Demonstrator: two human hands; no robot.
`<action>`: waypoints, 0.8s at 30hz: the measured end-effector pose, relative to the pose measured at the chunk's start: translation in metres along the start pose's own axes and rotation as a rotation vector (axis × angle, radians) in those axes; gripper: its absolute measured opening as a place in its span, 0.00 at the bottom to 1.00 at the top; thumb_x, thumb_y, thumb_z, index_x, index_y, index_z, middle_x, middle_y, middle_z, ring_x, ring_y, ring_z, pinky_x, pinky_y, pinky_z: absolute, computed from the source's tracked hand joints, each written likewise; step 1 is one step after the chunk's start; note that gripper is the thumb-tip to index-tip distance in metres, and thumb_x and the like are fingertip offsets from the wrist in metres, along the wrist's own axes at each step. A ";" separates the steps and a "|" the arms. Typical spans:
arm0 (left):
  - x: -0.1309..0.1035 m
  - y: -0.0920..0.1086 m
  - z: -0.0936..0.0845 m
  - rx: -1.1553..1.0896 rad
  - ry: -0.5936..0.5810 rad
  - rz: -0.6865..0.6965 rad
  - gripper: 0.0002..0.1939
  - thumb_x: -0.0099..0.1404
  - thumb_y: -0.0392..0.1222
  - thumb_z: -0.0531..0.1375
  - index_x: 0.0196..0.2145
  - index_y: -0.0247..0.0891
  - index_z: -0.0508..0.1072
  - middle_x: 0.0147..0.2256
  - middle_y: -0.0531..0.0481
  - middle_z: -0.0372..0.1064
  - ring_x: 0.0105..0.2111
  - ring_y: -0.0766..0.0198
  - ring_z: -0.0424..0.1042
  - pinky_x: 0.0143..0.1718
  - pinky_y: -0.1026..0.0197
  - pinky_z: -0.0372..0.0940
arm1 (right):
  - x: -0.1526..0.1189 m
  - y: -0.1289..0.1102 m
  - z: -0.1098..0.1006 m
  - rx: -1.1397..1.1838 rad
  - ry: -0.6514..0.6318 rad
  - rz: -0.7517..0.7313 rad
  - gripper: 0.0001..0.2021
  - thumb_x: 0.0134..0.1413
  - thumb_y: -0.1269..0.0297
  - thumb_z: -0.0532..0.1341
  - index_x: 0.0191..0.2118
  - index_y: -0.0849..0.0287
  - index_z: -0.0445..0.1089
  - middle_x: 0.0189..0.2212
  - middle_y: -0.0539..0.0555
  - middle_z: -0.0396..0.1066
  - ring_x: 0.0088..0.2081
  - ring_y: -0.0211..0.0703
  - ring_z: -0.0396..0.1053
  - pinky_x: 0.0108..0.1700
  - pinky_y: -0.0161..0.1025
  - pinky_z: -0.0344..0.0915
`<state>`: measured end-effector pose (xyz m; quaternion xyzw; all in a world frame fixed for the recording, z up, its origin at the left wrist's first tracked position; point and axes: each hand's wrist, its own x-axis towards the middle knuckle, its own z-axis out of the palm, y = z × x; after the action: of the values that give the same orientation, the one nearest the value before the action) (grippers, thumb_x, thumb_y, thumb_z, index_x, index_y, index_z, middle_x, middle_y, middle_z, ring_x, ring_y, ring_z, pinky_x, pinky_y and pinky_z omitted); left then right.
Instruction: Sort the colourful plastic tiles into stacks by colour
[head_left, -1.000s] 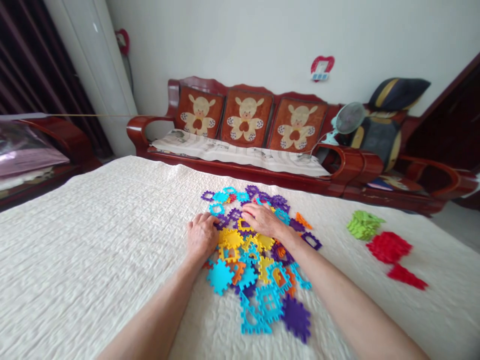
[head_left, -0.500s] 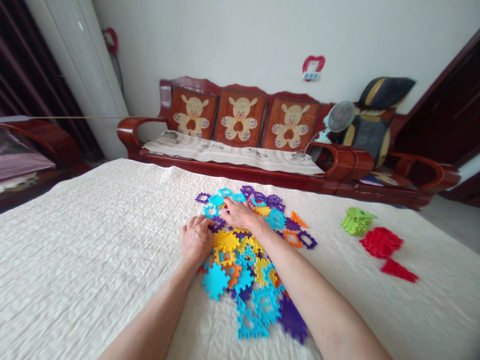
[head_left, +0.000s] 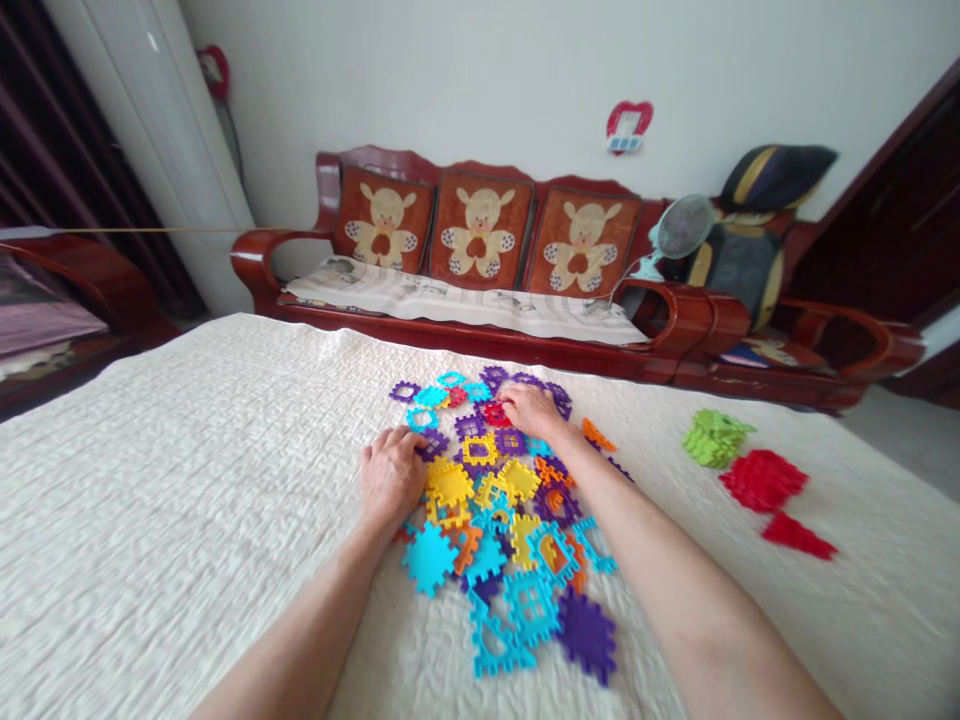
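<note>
A heap of toothed plastic building tiles in blue, yellow, purple and orange lies on the white quilted cover. My left hand [head_left: 392, 475] rests at the left side of the heap, fingers curled, its fingertips on the edge of a purple tile [head_left: 433, 444]. My right hand [head_left: 531, 408] reaches over the far part of the heap, with its fingertips closed on a red tile [head_left: 495, 413]. Nearby are a yellow window tile [head_left: 478, 450], a solid blue tile [head_left: 430, 560] and a solid purple tile [head_left: 587, 635]. My right hand and forearm hide some tiles.
On the right of the quilted cover [head_left: 187, 480] sit a green tile stack [head_left: 716, 439], a red tile pile [head_left: 765, 481] and some red pieces [head_left: 799, 537]. Beyond the cover's far edge stands a wooden sofa [head_left: 450, 318] with three bear cushions and a small fan [head_left: 684, 228].
My right hand has moved right across the far part of the heap to the red tile, uncovering purple and yellow tiles. My left hand stays at the purple tile.
</note>
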<state>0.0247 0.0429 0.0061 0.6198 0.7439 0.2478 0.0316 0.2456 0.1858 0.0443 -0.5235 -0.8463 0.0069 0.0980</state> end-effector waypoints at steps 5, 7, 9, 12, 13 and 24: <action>-0.001 0.001 -0.001 -0.003 0.006 0.001 0.19 0.66 0.34 0.49 0.43 0.46 0.78 0.52 0.50 0.73 0.56 0.55 0.67 0.55 0.49 0.61 | -0.008 0.003 -0.006 0.016 -0.018 0.019 0.18 0.56 0.70 0.56 0.49 0.50 0.76 0.53 0.53 0.74 0.56 0.53 0.68 0.56 0.51 0.61; -0.001 0.001 -0.001 -0.007 0.011 -0.001 0.19 0.66 0.34 0.49 0.42 0.46 0.78 0.53 0.50 0.73 0.56 0.54 0.67 0.55 0.48 0.61 | -0.010 -0.002 -0.010 0.023 -0.073 0.012 0.21 0.54 0.67 0.59 0.55 0.51 0.73 0.57 0.55 0.71 0.59 0.56 0.65 0.59 0.55 0.59; -0.001 0.002 -0.002 -0.008 0.016 -0.001 0.19 0.66 0.34 0.49 0.42 0.45 0.78 0.53 0.49 0.73 0.55 0.54 0.67 0.55 0.48 0.61 | -0.010 -0.007 -0.011 0.010 -0.126 0.022 0.24 0.55 0.64 0.60 0.58 0.53 0.69 0.60 0.58 0.68 0.60 0.59 0.63 0.60 0.60 0.56; -0.001 0.002 -0.002 -0.007 0.020 0.000 0.19 0.65 0.34 0.50 0.42 0.45 0.78 0.53 0.49 0.73 0.55 0.54 0.67 0.55 0.47 0.61 | -0.009 -0.010 -0.008 -0.019 -0.093 -0.023 0.21 0.54 0.65 0.62 0.55 0.54 0.71 0.58 0.60 0.69 0.59 0.59 0.64 0.61 0.62 0.54; -0.001 0.002 -0.002 -0.007 0.019 0.000 0.19 0.65 0.34 0.50 0.42 0.45 0.78 0.53 0.49 0.73 0.55 0.53 0.67 0.55 0.47 0.61 | -0.007 -0.009 -0.007 -0.010 -0.046 -0.056 0.19 0.53 0.67 0.62 0.53 0.55 0.72 0.55 0.60 0.71 0.58 0.58 0.66 0.61 0.60 0.55; -0.001 -0.001 -0.001 -0.001 0.013 0.009 0.19 0.66 0.35 0.49 0.43 0.45 0.78 0.54 0.49 0.73 0.57 0.53 0.67 0.58 0.47 0.61 | -0.086 0.062 -0.032 0.418 0.547 -0.069 0.05 0.55 0.62 0.61 0.36 0.54 0.72 0.32 0.51 0.76 0.33 0.43 0.73 0.40 0.39 0.69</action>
<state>0.0241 0.0417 0.0060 0.6215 0.7413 0.2522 0.0261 0.3429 0.1347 0.0555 -0.4457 -0.7863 0.0360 0.4264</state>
